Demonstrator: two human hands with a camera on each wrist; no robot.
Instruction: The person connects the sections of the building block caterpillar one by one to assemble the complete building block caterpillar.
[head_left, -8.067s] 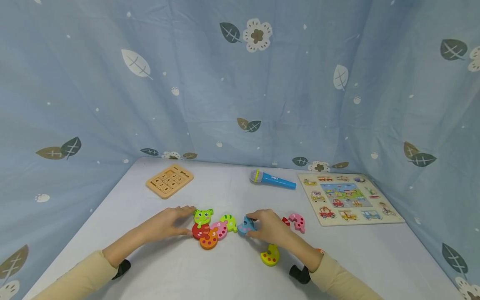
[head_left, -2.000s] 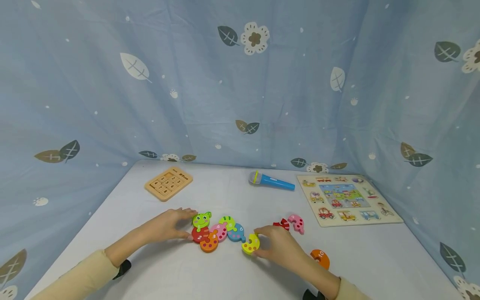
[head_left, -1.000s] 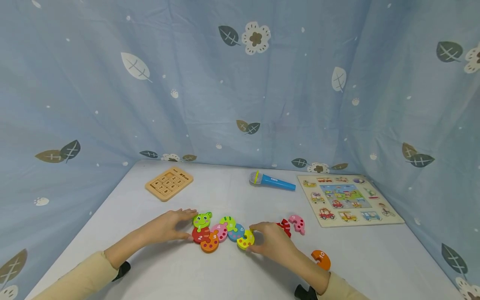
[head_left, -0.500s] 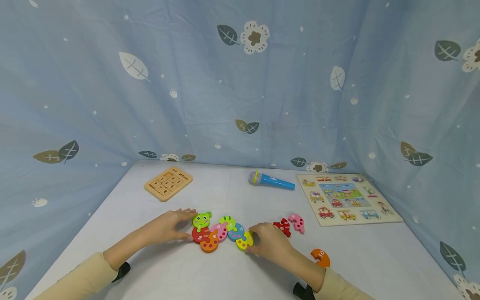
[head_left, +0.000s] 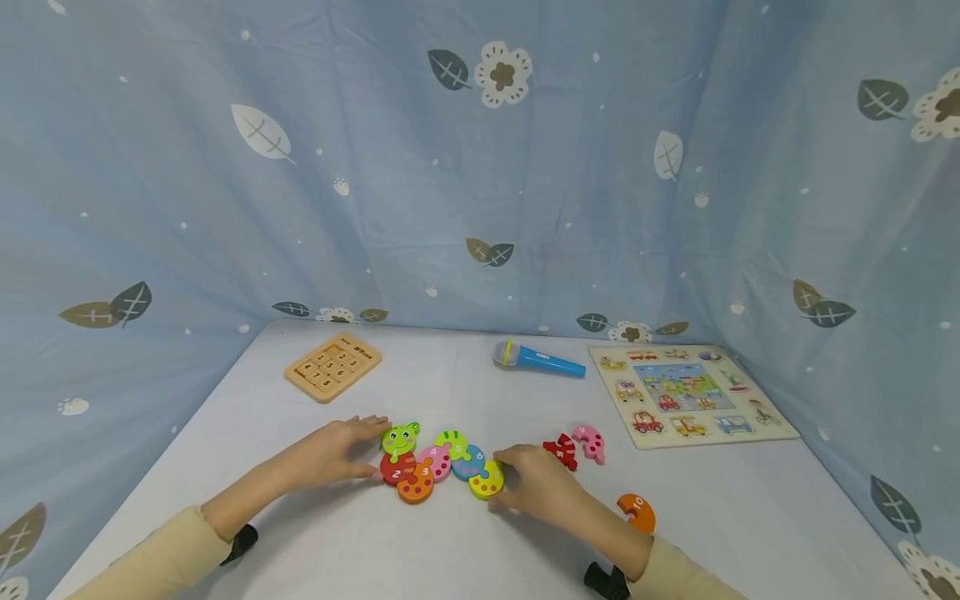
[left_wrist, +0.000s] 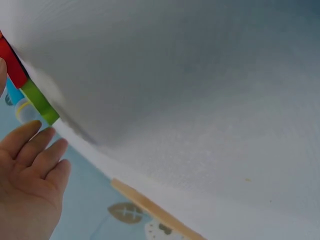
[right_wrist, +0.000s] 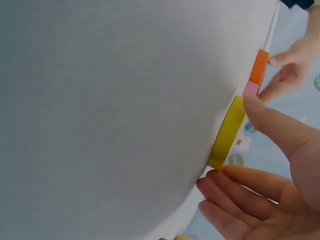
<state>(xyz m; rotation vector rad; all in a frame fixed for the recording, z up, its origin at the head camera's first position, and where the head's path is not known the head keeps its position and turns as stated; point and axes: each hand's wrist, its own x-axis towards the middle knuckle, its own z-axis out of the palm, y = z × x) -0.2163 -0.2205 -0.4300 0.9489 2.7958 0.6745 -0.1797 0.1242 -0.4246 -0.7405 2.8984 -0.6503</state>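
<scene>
A row of joined, numbered caterpillar puzzle pieces lies on the white table, from a green face piece [head_left: 400, 439] through a red piece [head_left: 397, 469], an orange piece [head_left: 416, 484], a pink piece [head_left: 435, 463], a green striped piece [head_left: 452, 443] and a blue piece [head_left: 468, 462] to a yellow piece [head_left: 487, 481]. My right hand [head_left: 543, 483] pinches the yellow piece, thumb and index finger at opposite ends in the right wrist view. Beside the face end rests my left hand [head_left: 330, 454], fingers extended, thumb right at the red piece and fingertips close to the green face.
Loose pieces lie to the right: a red one [head_left: 562, 452], a pink one [head_left: 591, 443] and an orange one [head_left: 637, 512]. Farther back are a wooden number board [head_left: 333, 367], a toy microphone [head_left: 540, 359] and a picture puzzle board [head_left: 690, 396]. A patterned blue curtain [head_left: 480, 167] surrounds the table.
The blue piece, earlier in my right hand, is joined to the green striped one. My right hand has brought the yellow piece left against the blue one. My left hand has stayed put.
</scene>
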